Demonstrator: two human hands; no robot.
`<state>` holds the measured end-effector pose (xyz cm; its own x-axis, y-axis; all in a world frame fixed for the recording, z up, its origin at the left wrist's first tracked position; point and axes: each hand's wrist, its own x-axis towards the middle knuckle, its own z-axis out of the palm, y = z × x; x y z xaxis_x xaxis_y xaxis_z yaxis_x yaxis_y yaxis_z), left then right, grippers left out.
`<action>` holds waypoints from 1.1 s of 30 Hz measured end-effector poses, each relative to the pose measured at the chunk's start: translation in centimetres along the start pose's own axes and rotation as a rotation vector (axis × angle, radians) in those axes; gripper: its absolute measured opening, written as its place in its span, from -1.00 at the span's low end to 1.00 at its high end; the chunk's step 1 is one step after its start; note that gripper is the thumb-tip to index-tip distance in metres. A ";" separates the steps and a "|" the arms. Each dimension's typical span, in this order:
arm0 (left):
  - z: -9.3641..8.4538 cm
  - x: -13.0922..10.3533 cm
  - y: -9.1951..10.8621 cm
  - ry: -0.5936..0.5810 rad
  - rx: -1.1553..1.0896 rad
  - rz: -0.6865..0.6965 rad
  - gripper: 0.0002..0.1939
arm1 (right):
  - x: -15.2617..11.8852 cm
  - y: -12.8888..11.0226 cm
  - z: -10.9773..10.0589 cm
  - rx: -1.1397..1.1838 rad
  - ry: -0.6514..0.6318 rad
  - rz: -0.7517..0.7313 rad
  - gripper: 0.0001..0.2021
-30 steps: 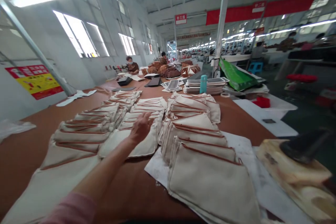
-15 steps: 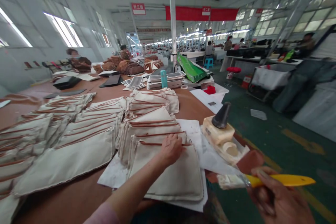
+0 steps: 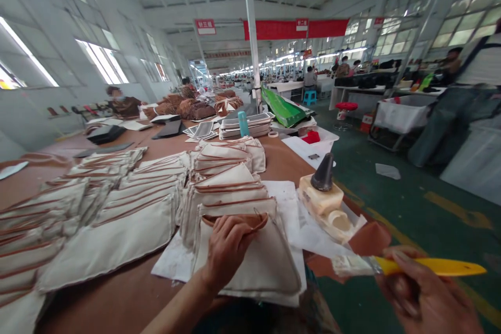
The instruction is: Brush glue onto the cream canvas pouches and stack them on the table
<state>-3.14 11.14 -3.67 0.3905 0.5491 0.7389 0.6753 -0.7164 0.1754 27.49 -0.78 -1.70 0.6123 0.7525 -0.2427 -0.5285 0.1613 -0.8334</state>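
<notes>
My left hand (image 3: 229,245) pinches the brown-trimmed top edge of the front cream pouch (image 3: 266,266), whose mouth gapes and shows a brown inside. That pouch leans at the front of a row of similar pouches, over white paper (image 3: 170,261). At the lower right my right hand (image 3: 425,292) is closed round the yellow handle of a paint brush (image 3: 430,266). Its pale, coated bristles point left, over a brown scrap at the table edge. Behind the brush is a cream glue container (image 3: 321,193) with a black cone on it.
More rows of cream pouches (image 3: 117,240) cover the left of the brown table (image 3: 102,308). Farther back are stacked panels (image 3: 246,125), a teal bottle (image 3: 242,123) and a green bag (image 3: 284,107). A person (image 3: 123,104) is at the far left; others work beyond the aisle.
My left hand has moved left along the pouch's top edge, and the mouth has opened. The brush in my right hand has shifted slightly right. The camera view has tilted a little.
</notes>
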 end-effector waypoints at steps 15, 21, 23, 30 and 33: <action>4.4 4.4 -1.3 -0.883 0.028 -0.166 -0.97 | -2.2 0.3 2.6 0.020 -0.063 -0.021 -0.61; 8.9 5.1 -0.2 -0.992 0.105 -0.259 -0.62 | -0.5 1.4 1.4 0.021 -0.087 -0.041 -0.61; 9.3 5.2 -0.1 -1.025 0.110 -0.293 -0.63 | 0.3 2.0 1.1 0.020 -0.110 -0.045 -0.62; 7.7 5.4 -0.8 -1.108 -0.117 -0.364 -0.74 | 2.6 4.9 2.0 0.009 -0.185 -0.084 -0.65; 6.7 4.8 -1.1 -1.074 -0.238 -0.394 -0.68 | 3.2 5.9 2.9 -0.008 -0.218 -0.116 -0.65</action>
<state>2.18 17.41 -4.63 0.5853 0.7517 -0.3040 0.7780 -0.4151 0.4715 24.67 4.41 -5.96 0.5270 0.8492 -0.0334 -0.4571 0.2501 -0.8536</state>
